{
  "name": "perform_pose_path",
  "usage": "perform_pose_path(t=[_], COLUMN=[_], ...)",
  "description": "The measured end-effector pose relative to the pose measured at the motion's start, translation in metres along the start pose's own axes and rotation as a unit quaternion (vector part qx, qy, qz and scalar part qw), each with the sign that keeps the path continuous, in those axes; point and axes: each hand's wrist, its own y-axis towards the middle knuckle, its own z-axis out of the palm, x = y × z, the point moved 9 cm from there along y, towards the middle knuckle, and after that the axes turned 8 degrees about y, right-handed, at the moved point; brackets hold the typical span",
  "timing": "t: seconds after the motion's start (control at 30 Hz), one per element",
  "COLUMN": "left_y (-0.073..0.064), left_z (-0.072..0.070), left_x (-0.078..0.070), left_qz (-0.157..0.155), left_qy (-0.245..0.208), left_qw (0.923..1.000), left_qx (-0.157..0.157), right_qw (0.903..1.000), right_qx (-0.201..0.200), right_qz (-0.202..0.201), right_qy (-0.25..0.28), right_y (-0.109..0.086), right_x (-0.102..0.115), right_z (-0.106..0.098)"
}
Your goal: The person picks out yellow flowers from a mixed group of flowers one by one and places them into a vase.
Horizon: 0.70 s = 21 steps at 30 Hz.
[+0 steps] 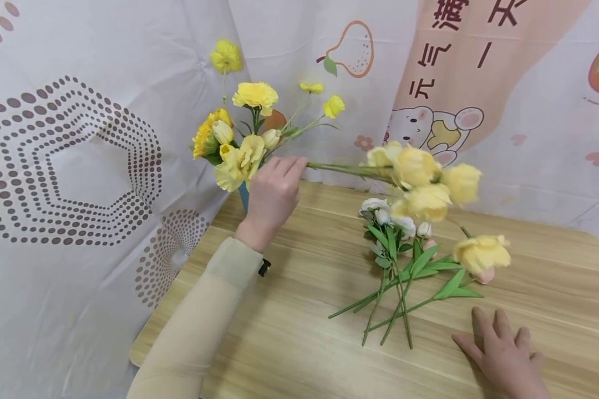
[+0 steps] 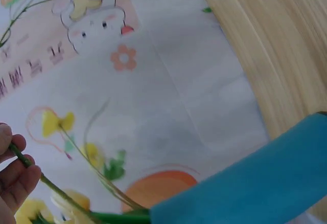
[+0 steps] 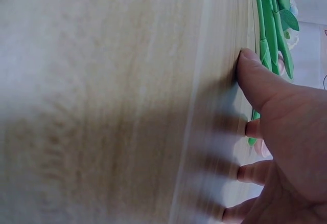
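My left hand (image 1: 274, 191) pinches the green stem (image 2: 53, 187) of a spray of yellow flowers (image 1: 416, 172). The blooms lean out to the right over the table. In the left wrist view the stem runs down toward the mouth of a blue vase (image 2: 245, 175); whether its end is inside cannot be told. Other yellow flowers (image 1: 257, 95) stand in the vase, which my hand mostly hides in the head view. My right hand (image 1: 511, 354) rests on the table with fingers spread, holding nothing, fingertips touching the wood.
On the wooden table (image 1: 289, 332) lie several loose stems (image 1: 399, 299) with green leaves, white flowers (image 1: 379, 210) and pink blooms (image 1: 485, 275), to the left of and beyond my right hand. Printed cloth (image 1: 299, 33) hangs behind the table and along its left side.
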Motion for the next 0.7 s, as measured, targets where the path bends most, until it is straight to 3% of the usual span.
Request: perform_pose_path(t=[0.17, 0.37, 0.53, 0.7], left_y=[-0.002, -0.008, -0.014, -0.021], left_z=[0.01, 0.021, 0.028, 0.036], left_x=[0.031, 0.067, 0.083, 0.089], left_qz=[-0.072, -0.166, -0.206, -0.225], left_qy=[-0.028, -0.066, -0.053, -0.006], left_qw=[0.9967, 0.9818, 0.9723, 0.9646], left_qx=[0.024, 0.066, 0.096, 0.138], right_qw=[0.9999, 0.9999, 1.0, 0.9999], right_qx=[-0.01, -0.009, -0.004, -0.01], right_qz=[-0.001, 0.0, 0.003, 0.002], right_qy=[-0.006, -0.006, -0.008, -0.014], right_y=[-0.002, -0.002, -0.003, -0.002], right_x=[0.001, 0.002, 0.003, 0.004], right_z=[-0.001, 0.0, 0.0, -0.001])
